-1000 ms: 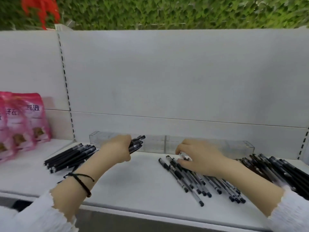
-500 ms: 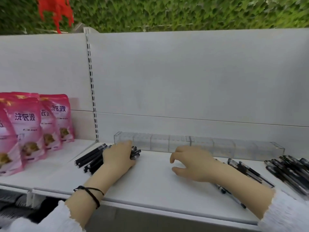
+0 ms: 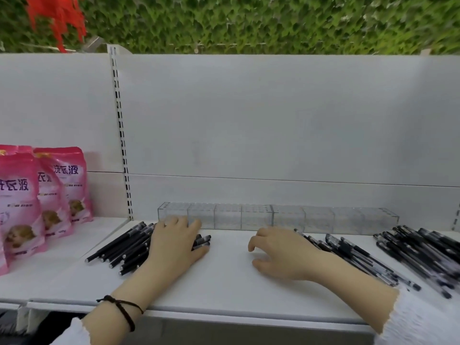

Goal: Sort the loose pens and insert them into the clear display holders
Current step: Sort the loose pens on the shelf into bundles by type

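Since a second ago: the left hand (image 3: 174,245) gripped a raised bundle of pens; now it lies on the pile of matte black capped pens (image 3: 122,250) on the white metal shelf (image 3: 224,282). The right hand (image 3: 281,255) has come off the clear-barrelled pens. The view has swung left, showing more of the pink pouches.

Left hand: palm down and spread flat across the upper end of the matte black pile, gripping nothing. Its fingertips reach the front of the row of clear plastic display holders (image 3: 256,216). Pen tips poke out between thumb and forefinger.

Right hand: on bare shelf, fingers loosely curled, holding nothing. The pile of clear-barrelled black pens (image 3: 353,257) lies just beside its wrist on the right, and part of it runs behind the forearm.

Further pens: a third heap of black pens (image 3: 423,247) lies at the shelf's right end, apart from both hands.

Holders: they stand in a line against the back panel; whether any pen is inside cannot be made out.

Hard to see: the right-hand heaps are blurred, and the last one is cut by the frame edge. The pink printed pouches (image 3: 49,195) are cropped at left.

Surroundings: green leaf wall (image 3: 273,21) above; a black braided bracelet (image 3: 122,310) circles the left wrist.
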